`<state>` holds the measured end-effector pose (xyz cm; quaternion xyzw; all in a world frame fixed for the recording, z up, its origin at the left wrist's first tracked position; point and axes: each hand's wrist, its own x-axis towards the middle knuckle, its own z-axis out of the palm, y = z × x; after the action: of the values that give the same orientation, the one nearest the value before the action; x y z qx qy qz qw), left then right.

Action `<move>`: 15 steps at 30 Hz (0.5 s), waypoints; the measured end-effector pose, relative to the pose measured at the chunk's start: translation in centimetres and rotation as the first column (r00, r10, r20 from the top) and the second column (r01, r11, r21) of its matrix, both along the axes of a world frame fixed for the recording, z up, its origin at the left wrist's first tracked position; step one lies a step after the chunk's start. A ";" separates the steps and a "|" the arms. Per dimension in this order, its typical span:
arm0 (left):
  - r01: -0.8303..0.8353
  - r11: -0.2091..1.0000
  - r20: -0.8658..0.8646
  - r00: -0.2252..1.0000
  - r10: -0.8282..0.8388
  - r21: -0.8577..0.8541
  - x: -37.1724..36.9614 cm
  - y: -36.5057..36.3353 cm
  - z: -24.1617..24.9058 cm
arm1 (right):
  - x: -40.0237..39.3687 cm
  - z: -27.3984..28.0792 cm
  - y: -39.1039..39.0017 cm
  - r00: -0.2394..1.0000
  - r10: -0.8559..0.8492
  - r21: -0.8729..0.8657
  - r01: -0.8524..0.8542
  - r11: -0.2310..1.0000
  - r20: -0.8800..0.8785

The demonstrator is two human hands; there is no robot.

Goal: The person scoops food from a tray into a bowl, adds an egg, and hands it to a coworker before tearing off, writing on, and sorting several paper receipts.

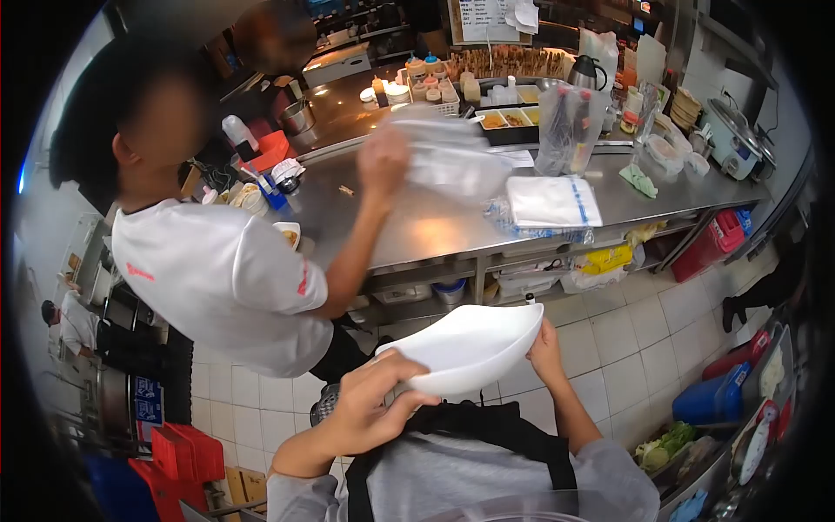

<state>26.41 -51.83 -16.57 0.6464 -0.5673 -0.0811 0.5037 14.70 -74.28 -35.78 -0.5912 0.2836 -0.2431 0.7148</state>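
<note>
Between my hands, at chest height, is a white curved serving bowl point(474, 341), tilted so that I see into it; nothing shows inside. My left hand point(374, 398) grips its near left edge, thumb below and fingers over the rim. On the far right side, my right hand point(545, 352) is closed around the edge, its fingers partly hidden behind the bowl. A co-worker in a white shirt point(200, 270) stands at the left. That person's hand point(384, 165) holds a blurred whitish plastic sheet or bag point(452, 157) above the steel counter point(417, 230).
On the counter lie a stack of white plastic bags point(553, 202), a green cloth point(639, 180), sauce bottles point(426, 87) and a rice cooker point(735, 143). Below it, a shelf carries a yellow bag point(604, 258). Red crates point(187, 452) stand lower left; a blue container point(711, 398) and vegetables point(665, 448) are lower right.
</note>
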 end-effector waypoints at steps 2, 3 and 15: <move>0.011 1.000 0.009 1.000 -0.011 0.008 2.1 -2.5 -1.6 | 0.3 -1.6 -0.5 1.000 -0.019 0.183 0.016 0.983 0.013; 0.019 1.000 0.022 1.000 -0.019 0.020 3.3 -3.5 -2.4 | 0.7 -2.6 -0.4 1.000 -0.022 0.179 0.019 0.984 0.012; -0.334 0.942 0.250 0.912 0.326 -0.011 24.1 -5.1 -12.2 | 12.1 -4.7 -2.3 0.984 -0.083 -0.132 0.062 0.989 -0.157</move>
<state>50.53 -56.91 -28.75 0.7460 -0.5069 0.0774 0.4249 26.80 -76.55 -40.51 -0.6426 0.3461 -0.2376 0.6409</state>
